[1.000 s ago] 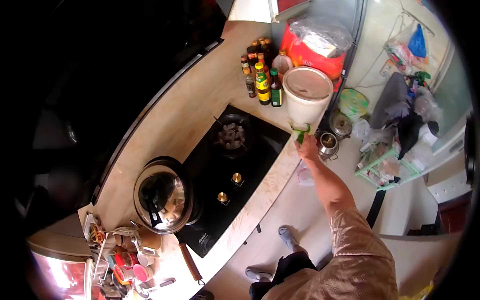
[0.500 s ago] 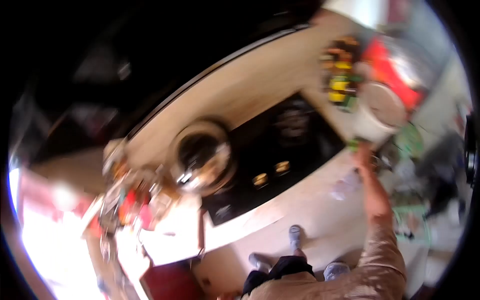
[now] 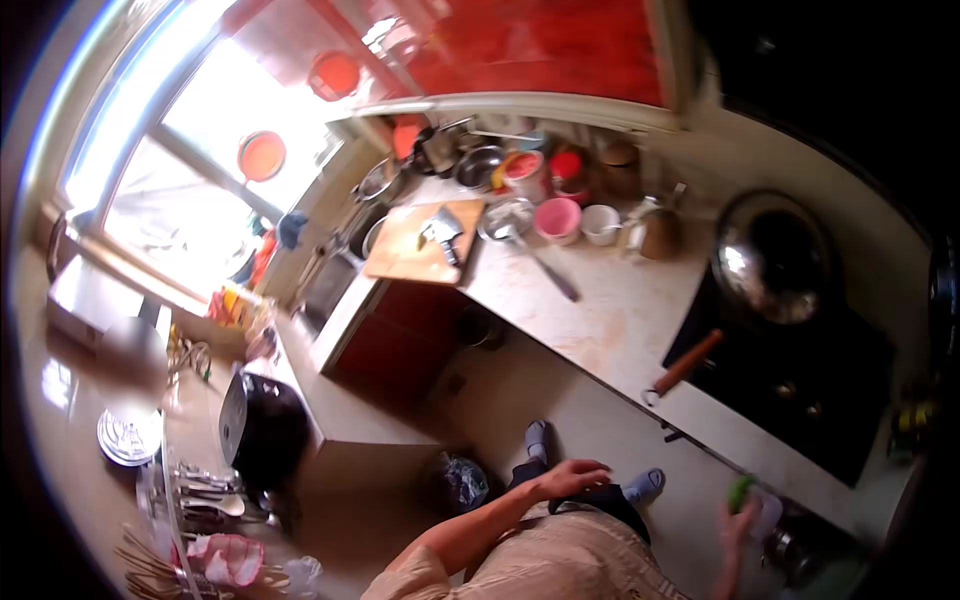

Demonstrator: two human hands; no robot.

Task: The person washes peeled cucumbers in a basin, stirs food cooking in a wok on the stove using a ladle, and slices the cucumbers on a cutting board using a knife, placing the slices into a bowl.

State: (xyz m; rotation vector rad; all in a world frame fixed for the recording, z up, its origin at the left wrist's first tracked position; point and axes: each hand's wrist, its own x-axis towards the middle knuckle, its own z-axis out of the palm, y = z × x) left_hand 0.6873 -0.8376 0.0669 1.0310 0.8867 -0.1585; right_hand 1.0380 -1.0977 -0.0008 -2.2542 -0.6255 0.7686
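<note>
My left hand [image 3: 572, 478] hangs in front of my body at waist height, fingers loosely spread, with nothing in it. At the lower right, my right hand [image 3: 738, 520] is closed around a green item [image 3: 740, 490], too blurred to name, beside the counter's front edge. A pale plastic bag [image 3: 766, 512] shows just beyond that hand. On the counter, a wooden cutting board [image 3: 425, 240] carries a cleaver [image 3: 444, 236] and small green bits. A lidded pan [image 3: 772, 258] stands on the black stove [image 3: 800, 375], its wooden handle [image 3: 688, 364] pointing over the counter.
A ladle [image 3: 545, 265], a pink bowl [image 3: 557, 220] and a white cup [image 3: 600, 224] stand along the counter. The sink [image 3: 328, 285] is beside the window. A black rice cooker [image 3: 265, 425] sits on the left counter. A bagged bin [image 3: 462, 482] is on the floor.
The view has swung left from the stove to the cutting board, sink and window. My left hand has come into view. My right hand, still around the green item, now appears lower in the picture.
</note>
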